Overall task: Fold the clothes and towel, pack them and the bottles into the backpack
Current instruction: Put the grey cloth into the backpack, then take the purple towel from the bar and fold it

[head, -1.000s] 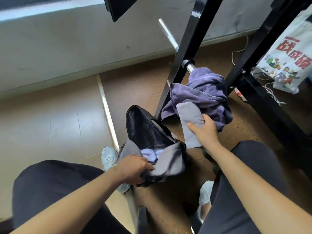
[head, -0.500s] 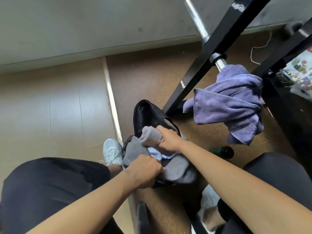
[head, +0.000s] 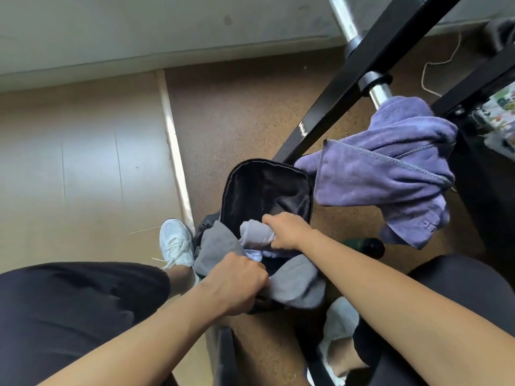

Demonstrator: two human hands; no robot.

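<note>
A: Where's the backpack (head: 264, 188) being kept?
B: On the floor (head: 237, 107), being held open; grip of the L hand (head: 237, 282) is being curled round its near grey edge.
A: R hand (head: 289, 232)?
B: Grip's being closed round a folded grey garment (head: 255, 235), at the backpack's mouth.
A: Rest of the kit?
B: The purple towel (head: 390, 176) is being carried by the metal bar (head: 377, 93); the dark bottle (head: 367, 246) is being half hidden by the R forearm, beside the backpack.

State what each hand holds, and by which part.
The right hand grips the rolled grey garment by its near end; the left hand grips the backpack at its opening's near edge.
</note>
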